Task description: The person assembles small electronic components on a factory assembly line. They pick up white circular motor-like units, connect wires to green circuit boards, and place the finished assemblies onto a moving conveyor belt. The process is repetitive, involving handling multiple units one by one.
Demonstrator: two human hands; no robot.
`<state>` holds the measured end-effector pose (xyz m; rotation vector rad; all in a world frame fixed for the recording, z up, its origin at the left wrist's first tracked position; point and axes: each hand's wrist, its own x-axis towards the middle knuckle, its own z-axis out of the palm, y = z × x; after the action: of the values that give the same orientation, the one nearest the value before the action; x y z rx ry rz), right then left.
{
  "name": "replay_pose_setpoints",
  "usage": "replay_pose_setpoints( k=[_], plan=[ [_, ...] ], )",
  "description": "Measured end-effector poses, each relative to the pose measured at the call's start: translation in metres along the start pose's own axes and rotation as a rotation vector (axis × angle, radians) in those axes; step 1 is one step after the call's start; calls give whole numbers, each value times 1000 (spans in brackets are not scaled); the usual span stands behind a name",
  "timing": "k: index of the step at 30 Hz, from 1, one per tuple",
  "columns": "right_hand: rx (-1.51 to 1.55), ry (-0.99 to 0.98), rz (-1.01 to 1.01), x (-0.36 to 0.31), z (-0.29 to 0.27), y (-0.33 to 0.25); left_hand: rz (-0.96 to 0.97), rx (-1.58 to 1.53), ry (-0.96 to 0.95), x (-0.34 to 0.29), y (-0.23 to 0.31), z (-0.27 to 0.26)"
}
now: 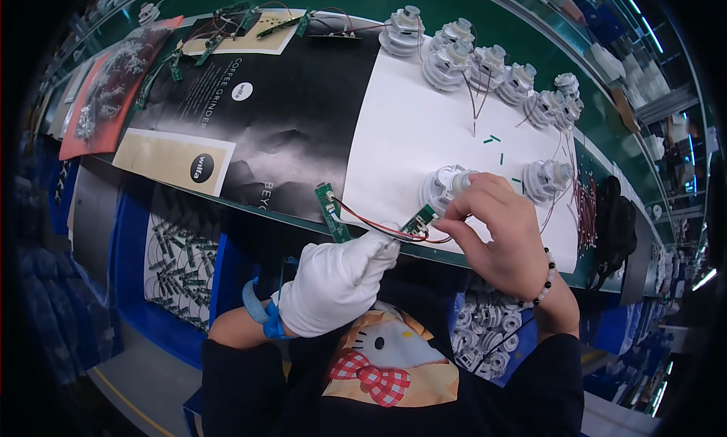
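Note:
My left hand (337, 284), in a white glove, is closed on the red, black and white wires (369, 222) of a green circuit board (331, 213). A second small green board (420, 220), joined by the wires, sticks up beyond its fingertips. My bare right hand (496, 223) pinches at that second board's edge, where the wires end; what exactly lies between thumb and finger is hidden. Just behind the right fingers sits a round white plastic motor-like part (439, 185), partly covered by the hand. Another such white part (547, 181) stands to the right.
Several similar white parts (454, 62) with thin wires stand at the far right of the white sheet (409, 119). Wired boards (227, 29) lie far left near a red bag (113, 88). Blue bins hold boards (179, 266) and white parts (488, 335) below the table. Red wires (585, 210) lie right.

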<state>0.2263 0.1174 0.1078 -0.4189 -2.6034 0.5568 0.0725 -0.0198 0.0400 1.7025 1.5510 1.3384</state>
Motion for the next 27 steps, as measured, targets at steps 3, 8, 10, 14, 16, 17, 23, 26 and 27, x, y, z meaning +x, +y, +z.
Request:
replay_pose_setpoints(
  k=[3,8,10,14,16,17,23,26,27],
  plan=[
    [106,-25,-22,-1,0,-2,-15,50,-14,0,-1,0],
    [109,9,-14,-2,4,-6,44,164,-13,0,-2,1],
    [98,5,2,-2,5,-7,51,178,-7,1,-1,2],
    [92,5,2,-1,6,-9,104,294,-13,2,2,0],
    [86,1,19,-2,5,-11,165,365,4,2,2,0],
    [79,-5,34,-2,4,-13,215,387,33,3,2,1],
    [179,-93,24,1,0,0,280,433,-10,2,2,-3],
    [227,5,102,6,1,2,301,417,4,1,0,-4],
    [224,66,138,8,1,2,313,411,17,1,0,-4]
  ],
)
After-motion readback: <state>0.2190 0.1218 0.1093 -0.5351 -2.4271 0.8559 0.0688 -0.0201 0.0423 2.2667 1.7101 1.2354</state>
